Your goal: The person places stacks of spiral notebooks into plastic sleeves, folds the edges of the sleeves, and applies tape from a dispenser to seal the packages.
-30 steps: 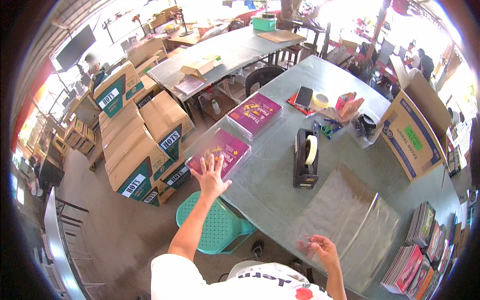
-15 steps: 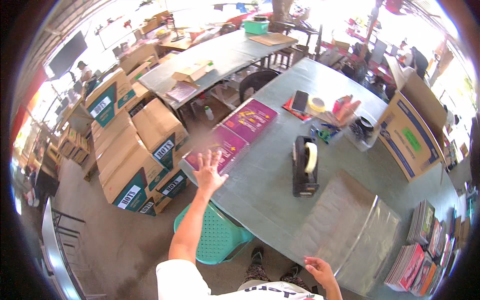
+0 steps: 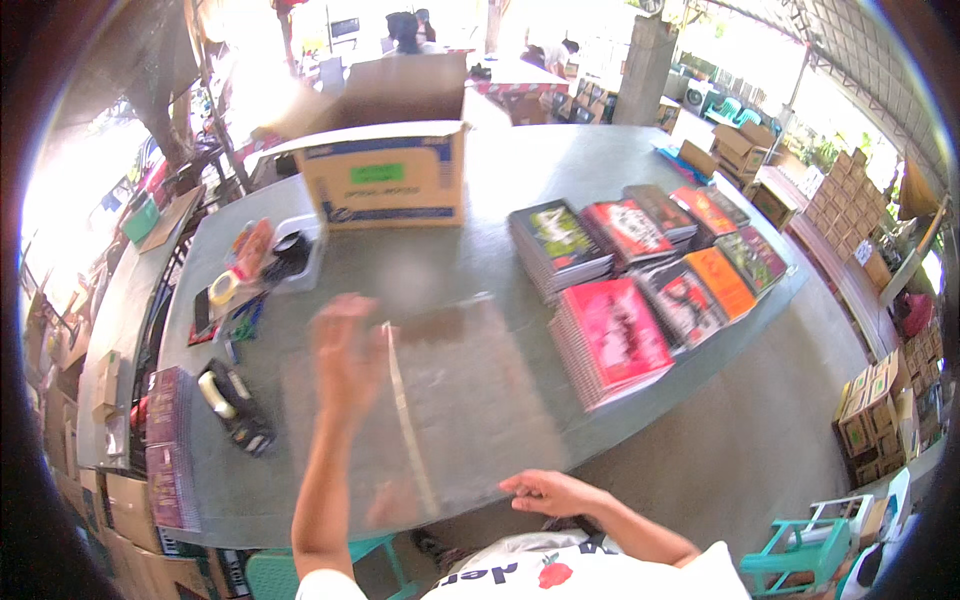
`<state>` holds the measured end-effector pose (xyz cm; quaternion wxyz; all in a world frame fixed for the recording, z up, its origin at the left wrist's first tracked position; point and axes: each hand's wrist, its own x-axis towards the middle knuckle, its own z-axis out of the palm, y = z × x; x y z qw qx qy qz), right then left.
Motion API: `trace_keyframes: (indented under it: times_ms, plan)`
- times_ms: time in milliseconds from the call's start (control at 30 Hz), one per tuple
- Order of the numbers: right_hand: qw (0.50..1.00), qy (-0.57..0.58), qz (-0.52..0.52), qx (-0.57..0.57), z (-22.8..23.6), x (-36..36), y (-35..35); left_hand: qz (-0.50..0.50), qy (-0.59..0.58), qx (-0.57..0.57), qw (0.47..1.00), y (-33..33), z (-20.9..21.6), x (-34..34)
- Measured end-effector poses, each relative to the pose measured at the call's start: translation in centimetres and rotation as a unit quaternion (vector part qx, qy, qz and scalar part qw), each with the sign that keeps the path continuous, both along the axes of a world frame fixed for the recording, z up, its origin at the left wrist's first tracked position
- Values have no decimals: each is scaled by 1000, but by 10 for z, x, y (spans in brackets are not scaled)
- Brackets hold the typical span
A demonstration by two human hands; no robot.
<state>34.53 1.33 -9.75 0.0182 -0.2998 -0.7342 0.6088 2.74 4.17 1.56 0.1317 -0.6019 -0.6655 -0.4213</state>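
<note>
Clear, flat plastic sheeting (image 3: 480,400) lies on the grey-green surface (image 3: 230,495), by its near edge, with a pale narrow strip (image 3: 405,420) running lengthwise across it. A teal plastic seat (image 3: 272,578) shows below the edge, to the left. Right hand (image 3: 550,492): at the sheeting's near right corner, fingers loosely extended and part open, nothing seen in its hold; contact with the sheeting cannot be judged. Left hand (image 3: 345,345): over the left part of the sheeting, motion-blurred; how far open it is, and whether it grips anything, cannot be told. Left of the sheeting: a black tape dispenser (image 3: 240,415), then purple-covered notebooks (image 3: 170,410) at the surface's left edge. Right: stacked spiral notebooks with pink, orange, green and dark covers (image 3: 620,330). Farther: a clear plastic tub (image 3: 310,265) with dark contents, just beside an open brown-and-blue cardboard carton (image 3: 385,185). Beyond: a grey square pillar (image 3: 645,70).
</note>
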Motion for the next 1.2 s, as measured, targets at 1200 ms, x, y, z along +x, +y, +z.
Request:
trace_keyframes:
  times_ms: [1200]
  plan:
    - [921,135,-278,-239,45,357,409,-271,34,-336,902,233,55,262]
